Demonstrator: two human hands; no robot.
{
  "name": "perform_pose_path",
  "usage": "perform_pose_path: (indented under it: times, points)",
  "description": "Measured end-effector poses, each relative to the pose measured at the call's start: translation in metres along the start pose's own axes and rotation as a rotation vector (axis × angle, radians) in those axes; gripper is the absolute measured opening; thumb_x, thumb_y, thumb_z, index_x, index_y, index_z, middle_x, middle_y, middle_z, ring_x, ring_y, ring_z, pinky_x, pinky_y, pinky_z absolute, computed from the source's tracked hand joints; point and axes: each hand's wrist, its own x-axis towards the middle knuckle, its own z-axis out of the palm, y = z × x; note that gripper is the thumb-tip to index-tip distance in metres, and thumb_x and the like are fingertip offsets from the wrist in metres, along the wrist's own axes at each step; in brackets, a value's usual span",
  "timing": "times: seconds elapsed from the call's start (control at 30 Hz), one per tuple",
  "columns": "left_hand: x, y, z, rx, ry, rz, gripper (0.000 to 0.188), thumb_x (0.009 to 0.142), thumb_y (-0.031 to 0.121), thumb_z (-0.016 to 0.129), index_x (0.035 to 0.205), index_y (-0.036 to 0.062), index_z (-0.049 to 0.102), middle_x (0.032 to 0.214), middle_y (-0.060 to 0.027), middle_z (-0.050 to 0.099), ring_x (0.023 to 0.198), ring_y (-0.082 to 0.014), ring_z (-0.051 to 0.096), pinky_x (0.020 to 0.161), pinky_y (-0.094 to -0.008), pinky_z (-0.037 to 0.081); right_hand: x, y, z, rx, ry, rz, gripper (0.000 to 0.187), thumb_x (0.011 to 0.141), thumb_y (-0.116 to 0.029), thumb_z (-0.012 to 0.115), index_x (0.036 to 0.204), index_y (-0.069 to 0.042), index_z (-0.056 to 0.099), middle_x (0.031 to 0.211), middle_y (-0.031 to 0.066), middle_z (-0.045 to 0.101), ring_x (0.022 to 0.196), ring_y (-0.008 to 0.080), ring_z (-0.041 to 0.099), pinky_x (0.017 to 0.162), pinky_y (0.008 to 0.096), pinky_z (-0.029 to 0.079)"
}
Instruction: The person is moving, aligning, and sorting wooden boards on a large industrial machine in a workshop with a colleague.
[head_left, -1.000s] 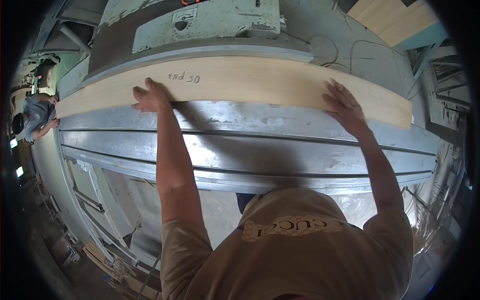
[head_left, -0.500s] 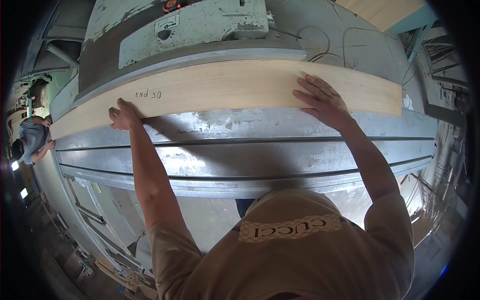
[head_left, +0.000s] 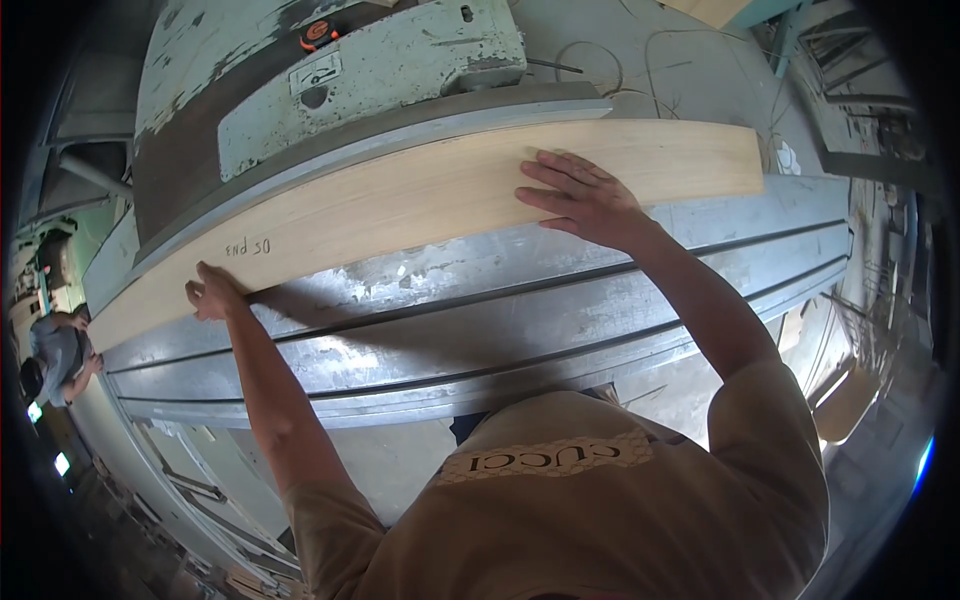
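Right now the long pale wooden board stretches across the frame, from the lower part of the left side up to the upper right, lying on a grooved metal table. And look at the right hand: it's laid palm-down over the board right of centre, fingers extended and slightly parted. Over at centre left, the left hand is on the near edge, fingers bent, just below a dark handwritten marking; whether it grips that edge, I can't tell. Along the board's upper side runs a grey metal rail, with a chipped pale-green machine housing behind it, and an orange-and-black tape measure sits at the top, left of centre. Far left, a co-worker in a grey top has both hands at the board's end.
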Motion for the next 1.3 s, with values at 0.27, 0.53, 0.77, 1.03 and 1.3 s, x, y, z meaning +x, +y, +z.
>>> perform_pose_path:
  times: [0.27, 0.53, 0.77, 1.03, 1.3]
  points:
    - [-0.003, -0.007, 0.008, -0.093, -0.053, 0.051, 0.086, 0.086, 0.046, 0.088, 0.151, -0.0004, 0.059, 0.150, -0.0316, 0.051, 0.124, -0.0426, 0.066, 0.103, -0.0490, 0.060, -0.011, 0.006, 0.004, 0.005, 0.021, 0.015, 0.069, 0.084, -0.032, 0.088, 0.149, -0.030, 0.065, 0.165, -0.0028, 0.051, 0.156, 0.0205, 0.044, 0.131, 0.0408, 0.038]
    - [-0.065, 0.008, 0.007, 0.114, -0.151, 0.113, 0.073, 0.096, 0.052, 0.075, 0.135, -0.0091, 0.063, 0.134, -0.0407, 0.058, 0.124, -0.0461, 0.063, 0.101, -0.0541, 0.058, -0.017, 0.016, 0.012, 0.093, -0.084, 0.051, 0.058, 0.100, -0.042, 0.070, 0.155, -0.032, 0.059, 0.173, -0.0040, 0.041, 0.163, 0.0176, 0.030, 0.137, 0.0396, 0.022]
    - [-0.390, 0.059, 0.020, 0.106, -0.174, 0.193, 0.089, 0.095, 0.053, 0.072, 0.160, -0.0011, 0.046, 0.151, -0.0436, 0.038, 0.131, -0.0572, 0.052, 0.111, -0.0645, 0.046, -0.023, 0.019, 0.013, 0.023, -0.065, 0.035, 0.059, 0.101, -0.045, 0.067, 0.158, -0.032, 0.055, 0.175, -0.0040, 0.039, 0.164, 0.0183, 0.029, 0.136, 0.0403, 0.020]
    - [-0.453, 0.097, 0.014, 0.092, -0.051, 0.092, 0.075, 0.099, 0.050, 0.068, 0.156, 0.0042, 0.051, 0.159, -0.0428, 0.023, 0.138, -0.0607, 0.042, 0.110, -0.0692, 0.045, -0.023, 0.020, 0.006, 0.058, 0.029, -0.013, 0.061, 0.097, -0.043, 0.073, 0.154, -0.027, 0.058, 0.170, -0.0024, 0.045, 0.161, 0.0216, 0.034, 0.134, 0.0418, 0.025]
    - [-0.439, 0.092, 0.014, 0.111, -0.069, 0.052, 0.075, 0.099, 0.053, 0.067, 0.160, 0.0116, 0.048, 0.167, -0.0482, 0.008, 0.151, -0.0698, 0.025, 0.129, -0.0663, 0.024, -0.124, 0.107, -0.019, 0.034, 0.024, 0.044, 0.067, 0.095, -0.042, 0.076, 0.156, -0.021, 0.058, 0.169, 0.0024, 0.048, 0.162, 0.0212, 0.034, 0.137, 0.0427, 0.022]
